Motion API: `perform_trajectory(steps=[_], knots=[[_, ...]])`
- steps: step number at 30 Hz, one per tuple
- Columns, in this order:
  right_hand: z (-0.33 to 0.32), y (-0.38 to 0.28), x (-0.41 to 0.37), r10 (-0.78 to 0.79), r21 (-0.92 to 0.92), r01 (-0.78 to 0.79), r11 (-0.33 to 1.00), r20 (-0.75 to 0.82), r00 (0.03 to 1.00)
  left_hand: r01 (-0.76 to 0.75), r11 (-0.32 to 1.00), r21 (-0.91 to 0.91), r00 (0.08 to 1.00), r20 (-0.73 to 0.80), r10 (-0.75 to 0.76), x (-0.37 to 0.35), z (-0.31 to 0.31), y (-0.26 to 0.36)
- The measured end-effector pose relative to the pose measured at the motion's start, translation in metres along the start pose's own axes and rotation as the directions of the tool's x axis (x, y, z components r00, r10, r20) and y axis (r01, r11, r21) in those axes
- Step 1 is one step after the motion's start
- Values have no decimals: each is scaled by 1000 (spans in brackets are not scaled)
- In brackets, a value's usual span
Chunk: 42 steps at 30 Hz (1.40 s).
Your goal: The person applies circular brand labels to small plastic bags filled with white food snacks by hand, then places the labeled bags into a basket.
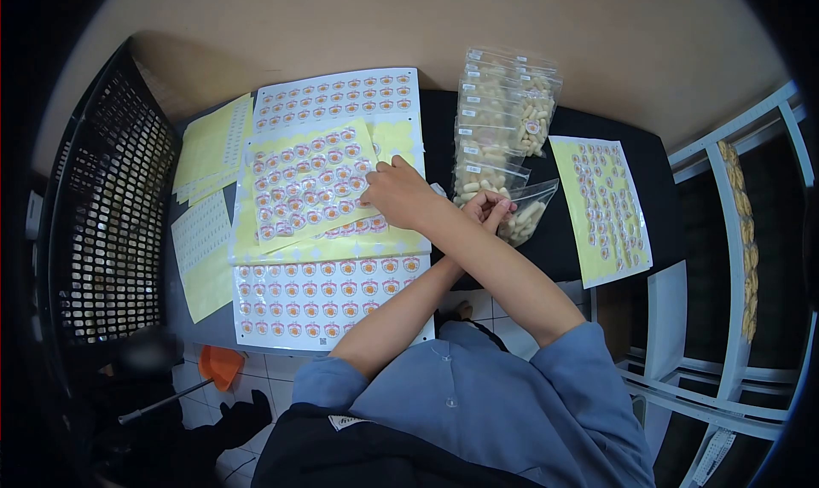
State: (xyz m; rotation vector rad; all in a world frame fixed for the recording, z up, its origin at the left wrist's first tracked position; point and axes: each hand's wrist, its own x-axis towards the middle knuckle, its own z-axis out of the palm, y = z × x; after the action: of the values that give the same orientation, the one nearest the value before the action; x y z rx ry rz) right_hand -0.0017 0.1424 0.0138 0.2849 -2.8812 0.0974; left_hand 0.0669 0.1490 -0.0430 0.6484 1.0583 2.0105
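My arms are crossed, the right over the left. My left hand (487,207) is closed on the top corner of a clear zip bag of pale capsules (525,222), which lies tilted on the black table. My right hand (397,194) is over the right edge of a yellow sheet of round stickers (311,181). Its fingers are curled, with the fingertips against the sheet; whatever is between them is too small to make out. Beyond my left hand lies an overlapping row of labelled capsule bags (486,151), with another bag (536,117) beside it.
Larger white sticker sheets (328,293) lie under the yellow one. More yellow sheets (203,270) are at left, by a black perforated basket (111,206). Another sticker sheet (604,206) lies at right, near a white metal rack (734,258). An orange dustpan (221,367) is on the floor.
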Motion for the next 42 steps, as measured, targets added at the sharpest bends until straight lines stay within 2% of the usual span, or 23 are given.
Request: perform_trajectory(steps=[5,8,10,12,13,14,15,16,17,18,19,21,23,24,25,27,31,33,37,39,40,41,42], knots=[[-24,3,-4,118,92,-154,984,318,941,38,999,38,999,-7,-38,-1,1,3],[-43,5,-15,264,211,-301,930,186,946,2,1000,16,1000,16,-3,-1,-2,1],[-60,6,-25,282,331,-301,895,105,954,113,993,32,994,6,-114,-4,-2,7],[-82,8,-41,318,443,-293,847,20,948,72,993,88,997,4,-73,-8,-6,2],[-95,8,-52,369,499,-204,842,-258,893,25,989,146,1000,-5,-24,-9,-7,-1],[-103,9,-65,406,525,-99,845,-511,758,-209,897,388,973,-8,230,-11,0,9],[-102,17,-84,444,453,-149,879,-662,604,-211,898,386,974,1,228,-12,1,14],[-98,24,-108,445,390,-214,896,-789,424,-78,975,206,997,8,78,-13,-1,18],[-98,25,-133,512,413,-342,844,-811,284,73,997,25,996,42,-74,-14,-1,21],[-87,34,-159,570,492,-345,799,-803,175,75,997,31,997,28,-76,-15,1,22],[-79,35,-181,685,617,-332,713,-713,147,85,996,40,996,6,-85,-15,3,23],[-57,33,-213,841,813,-227,536,-489,233,78,993,91,996,25,-80,-16,2,20],[-41,22,-225,904,946,-66,317,-280,323,18,995,101,998,52,-23,-14,3,14],[-39,18,-227,908,967,-81,242,-197,369,59,994,97,997,46,-64,-15,3,13],[-37,16,-228,910,967,-117,225,-165,381,105,990,94,993,40,-109,-17,2,14],[-33,14,-226,940,992,-21,125,-112,321,148,977,155,984,76,-161,-17,-2,13],[-33,20,-221,969,975,20,220,-221,114,269,963,13,924,279,-262,-24,9,17],[-34,19,-215,968,973,25,231,-233,97,233,958,167,866,412,-282,-30,8,9],[-27,21,-212,959,959,70,274,-279,59,298,930,213,868,346,-357,-29,16,19],[-28,32,-218,930,934,-6,358,-357,-93,225,947,231,893,339,-295,-27,16,18],[-33,35,-225,910,911,-94,400,-408,-78,211,945,249,902,322,-286,-26,14,17],[-32,44,-236,890,880,-148,450,-455,3,198,943,267,911,304,-278,-26,13,16],[-40,49,-239,888,882,-133,453,-431,162,200,943,267,912,301,-278,-26,14,17]])
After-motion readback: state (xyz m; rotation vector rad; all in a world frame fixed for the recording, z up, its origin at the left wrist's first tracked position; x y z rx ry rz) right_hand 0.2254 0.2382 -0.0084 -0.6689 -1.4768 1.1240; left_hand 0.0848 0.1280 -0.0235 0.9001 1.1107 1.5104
